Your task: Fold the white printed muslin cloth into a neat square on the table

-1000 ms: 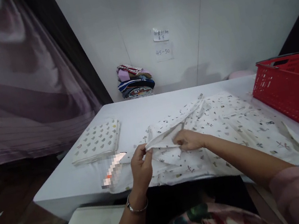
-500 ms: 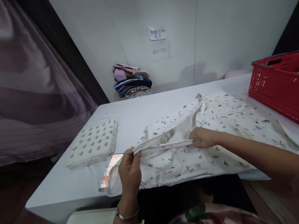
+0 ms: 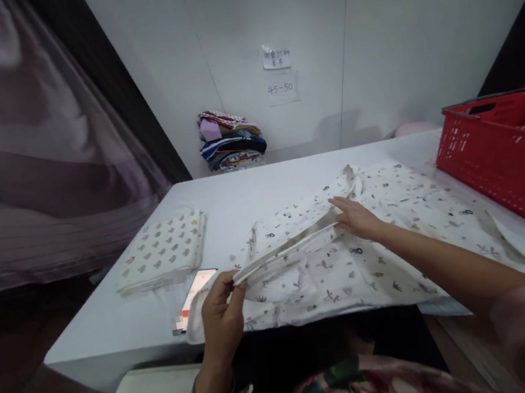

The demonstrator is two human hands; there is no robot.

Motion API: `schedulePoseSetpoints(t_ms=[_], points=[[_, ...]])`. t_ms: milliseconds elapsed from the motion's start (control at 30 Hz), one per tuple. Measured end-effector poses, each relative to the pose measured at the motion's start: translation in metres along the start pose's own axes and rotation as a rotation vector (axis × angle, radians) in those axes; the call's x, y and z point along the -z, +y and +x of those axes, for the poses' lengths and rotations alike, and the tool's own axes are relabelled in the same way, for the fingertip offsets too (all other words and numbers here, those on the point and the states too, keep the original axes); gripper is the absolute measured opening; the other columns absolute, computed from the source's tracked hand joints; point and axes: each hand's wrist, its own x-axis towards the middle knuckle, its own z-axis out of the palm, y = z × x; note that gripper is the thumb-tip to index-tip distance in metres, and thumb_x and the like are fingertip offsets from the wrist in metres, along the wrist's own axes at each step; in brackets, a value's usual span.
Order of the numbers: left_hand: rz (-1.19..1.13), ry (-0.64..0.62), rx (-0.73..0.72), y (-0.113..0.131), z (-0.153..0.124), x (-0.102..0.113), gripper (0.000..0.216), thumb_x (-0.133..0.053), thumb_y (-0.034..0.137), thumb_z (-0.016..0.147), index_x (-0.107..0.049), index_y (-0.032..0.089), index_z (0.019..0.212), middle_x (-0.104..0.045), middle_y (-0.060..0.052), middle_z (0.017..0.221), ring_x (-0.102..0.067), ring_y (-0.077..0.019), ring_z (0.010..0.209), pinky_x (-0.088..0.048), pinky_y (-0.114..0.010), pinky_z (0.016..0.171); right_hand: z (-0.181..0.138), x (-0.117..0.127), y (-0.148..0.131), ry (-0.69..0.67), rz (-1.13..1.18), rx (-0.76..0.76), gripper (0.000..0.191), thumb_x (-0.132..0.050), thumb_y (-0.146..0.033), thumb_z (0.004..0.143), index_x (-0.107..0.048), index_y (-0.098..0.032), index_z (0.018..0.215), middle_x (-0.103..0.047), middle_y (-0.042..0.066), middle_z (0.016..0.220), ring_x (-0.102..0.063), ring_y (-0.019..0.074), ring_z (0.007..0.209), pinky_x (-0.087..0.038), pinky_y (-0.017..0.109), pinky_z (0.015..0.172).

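Note:
A white printed garment (image 3: pixel 390 228) lies spread across the white table (image 3: pixel 242 193) in front of me. My left hand (image 3: pixel 219 312) pinches the near end of one of its edges at the table's front. My right hand (image 3: pixel 354 215) rests farther along that same edge, fingers stretched out and pressing the fabric, so the edge runs taut between both hands. A phone (image 3: pixel 192 289) lies just left of my left hand, partly under the cloth.
A folded printed cloth (image 3: pixel 163 249) sits at the table's left. A red plastic basket (image 3: pixel 515 162) stands at the right. A stack of folded clothes (image 3: pixel 231 140) is against the back wall. A purple curtain (image 3: pixel 21 151) hangs at left.
My right hand has slid away from my left, up and right along the garment's edge, and its fingers have opened flat. My left hand stayed low, still pinching the edge.

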Motion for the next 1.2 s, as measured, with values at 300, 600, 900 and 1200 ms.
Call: schedulePoseSetpoints(t_ms=[300, 600, 900, 1200], points=[[0.012, -0.023, -0.021, 0.005, -0.007, 0.004, 0.016, -0.058, 0.032, 0.081, -0.064, 0.019, 0.087, -0.059, -0.002, 0.081, -0.054, -0.0147, 0.077, -0.045, -0.024, 0.068, 0.014, 0.003, 0.003, -0.088, -0.002, -0.009, 0.022, -0.049, -0.017, 0.088, -0.071, -0.017, 0.089, -0.067, 0.012, 0.106, -0.051, 0.028, 0.117, -0.035, 0.043, 0.097], [-0.002, -0.037, -0.054, 0.012, -0.007, 0.006, 0.014, -0.059, 0.031, 0.082, -0.063, 0.019, 0.086, -0.059, -0.002, 0.081, -0.053, -0.0146, 0.077, -0.045, -0.024, 0.07, 0.014, 0.005, 0.017, -0.093, -0.005, 0.064, 0.021, -0.052, -0.019, 0.085, -0.073, -0.016, 0.088, -0.065, 0.014, 0.103, -0.055, 0.0269, 0.1, -0.038, 0.04, 0.09], [0.041, -0.049, -0.115, 0.019, -0.007, 0.011, 0.009, -0.058, 0.027, 0.084, -0.063, 0.02, 0.084, -0.057, 0.001, 0.076, -0.052, -0.0124, 0.072, -0.042, -0.022, 0.067, 0.013, 0.013, 0.021, -0.142, 0.217, -0.045, 0.021, -0.056, -0.031, 0.083, -0.074, -0.019, 0.079, -0.065, 0.009, 0.091, -0.058, 0.0216, 0.087, -0.044, 0.031, 0.076], [0.036, -0.033, -0.105, 0.022, -0.007, 0.009, 0.011, -0.058, 0.029, 0.083, -0.064, 0.019, 0.085, -0.059, 0.001, 0.077, -0.053, -0.0124, 0.073, -0.043, -0.023, 0.067, 0.016, 0.011, 0.024, -0.128, 0.351, -0.175, 0.017, -0.059, -0.032, 0.076, -0.068, -0.019, 0.071, -0.063, 0.006, 0.083, -0.056, 0.0197, 0.083, -0.041, 0.028, 0.07]])
